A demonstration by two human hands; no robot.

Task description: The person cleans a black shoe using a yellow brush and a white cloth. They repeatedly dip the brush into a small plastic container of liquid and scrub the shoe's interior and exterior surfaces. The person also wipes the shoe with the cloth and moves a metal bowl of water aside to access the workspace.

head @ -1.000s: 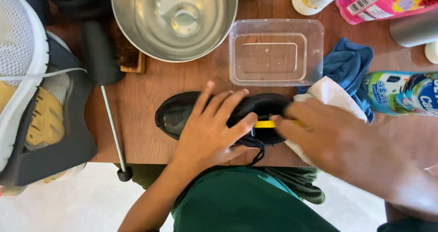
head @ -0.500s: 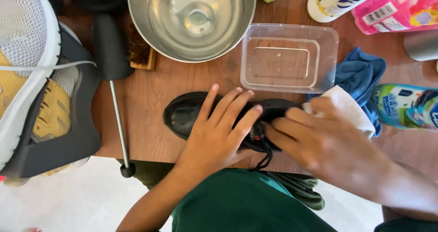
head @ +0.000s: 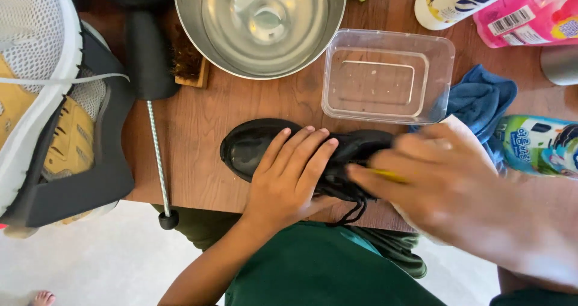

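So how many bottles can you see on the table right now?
3: a white bottle and a pink bottle lie at the top right, and a green-and-blue bottle lies at the right edge. All are cropped; more may sit outside the view.

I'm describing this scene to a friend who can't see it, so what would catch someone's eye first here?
First, the black shoe lying on its side at the near edge of the wooden table, with the left hand pressed flat on it and the blurred right hand at its laces. Behind it stand a shiny steel bowl and an empty clear plastic tub. At far left, a big pale mesh sneaker fills the edge.
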